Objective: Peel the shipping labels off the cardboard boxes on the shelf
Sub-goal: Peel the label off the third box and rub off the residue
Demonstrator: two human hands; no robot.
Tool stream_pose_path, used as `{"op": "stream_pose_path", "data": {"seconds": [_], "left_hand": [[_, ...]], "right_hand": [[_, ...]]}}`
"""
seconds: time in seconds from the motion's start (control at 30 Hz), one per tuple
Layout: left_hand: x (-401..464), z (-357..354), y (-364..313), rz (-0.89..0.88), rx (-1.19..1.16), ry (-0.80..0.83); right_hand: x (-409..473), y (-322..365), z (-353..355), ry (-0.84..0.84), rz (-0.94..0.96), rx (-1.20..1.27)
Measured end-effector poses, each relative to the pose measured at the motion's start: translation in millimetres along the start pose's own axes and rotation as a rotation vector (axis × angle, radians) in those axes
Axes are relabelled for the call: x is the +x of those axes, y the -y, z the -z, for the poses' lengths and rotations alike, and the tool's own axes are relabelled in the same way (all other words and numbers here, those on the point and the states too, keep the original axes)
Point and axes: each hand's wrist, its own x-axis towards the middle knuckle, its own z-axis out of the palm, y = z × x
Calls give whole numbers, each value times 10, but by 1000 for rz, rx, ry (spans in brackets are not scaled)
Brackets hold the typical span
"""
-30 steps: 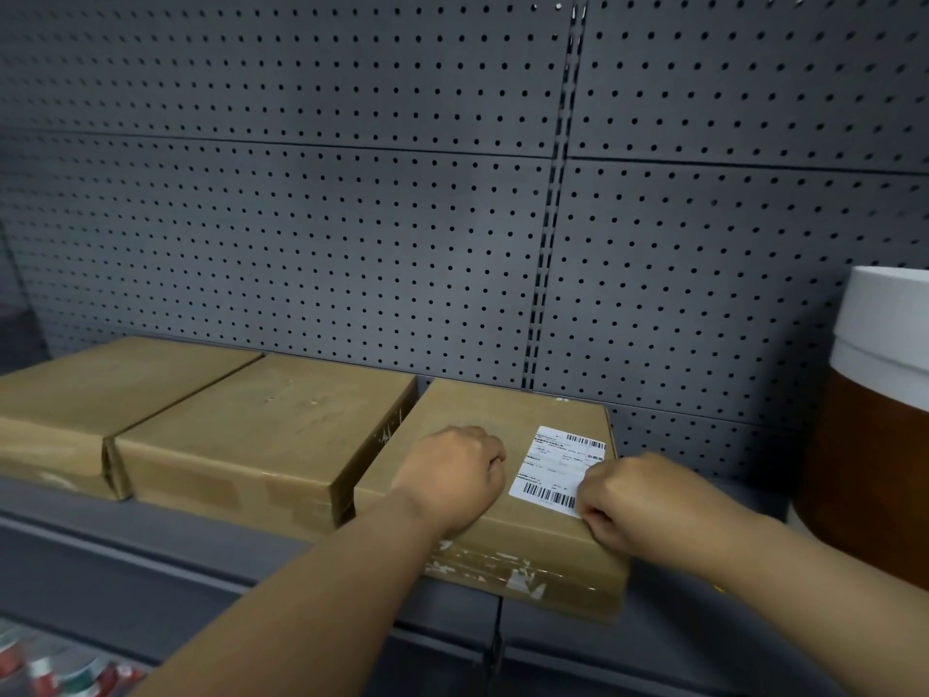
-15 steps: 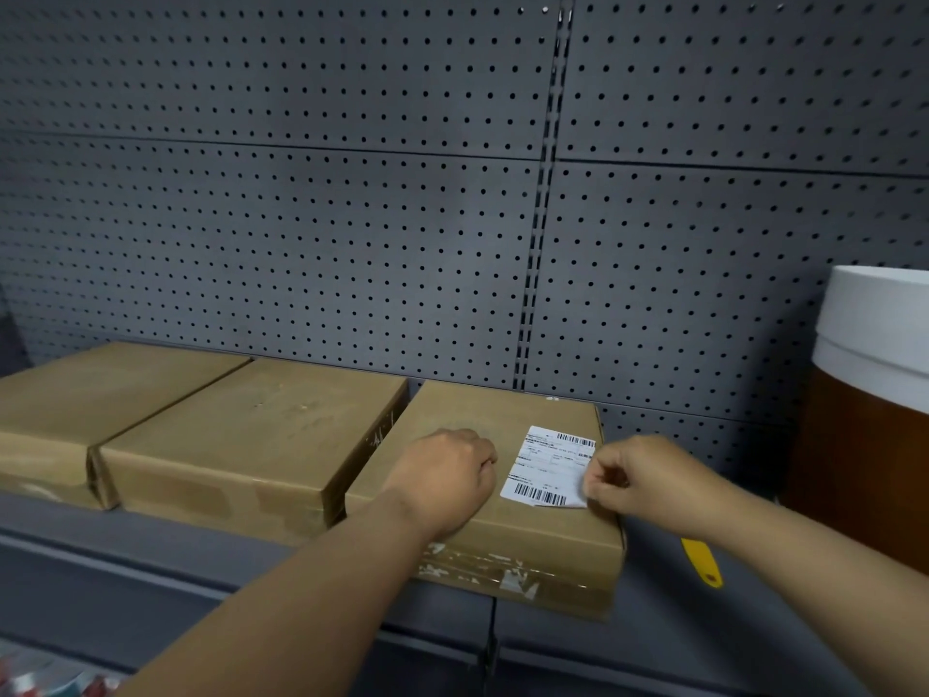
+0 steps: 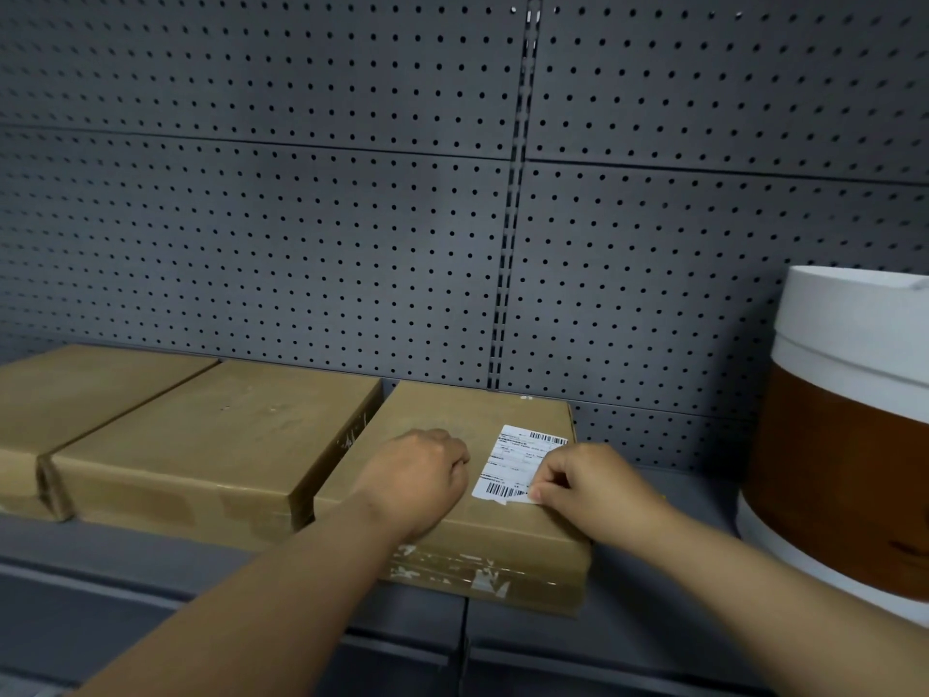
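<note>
3 flat cardboard boxes sat in a row on the grey shelf [image 3: 653, 621], lower half of frame, pegboard [image 3: 301, 218] behind. Only the rightmost box [image 3: 452, 535], lower centre, showed a shipping label [image 3: 518, 462], white with barcodes, on its top near the right edge. Other 2 boxes [image 3: 201, 435] at lower left showed bare tops from this angle.

Left hand [image 3: 417, 477] was a closed fist pressed on the box top just left of the label, bracing it, holding nothing. Right hand [image 3: 588, 485] had thumb and forefinger pressed together, its grip pinching the label's lower right corner, which looked slightly lifted and ragged.

Step in hand, as judged: starting the peel on this label. Next move likely needs a slow pull up and toward upper left, low angle, fist keeping the box down, or the paper tears.

White and brown tub [image 3: 844, 445] stood at right edge, apart from the box.
</note>
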Motion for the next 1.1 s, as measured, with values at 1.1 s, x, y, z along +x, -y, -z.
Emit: {"op": "stream_pose_path", "data": {"seconds": [1.1], "left_hand": [[-1, 27, -18, -19, 68, 0]], "right_hand": [[28, 45, -128, -155, -213, 138]]}}
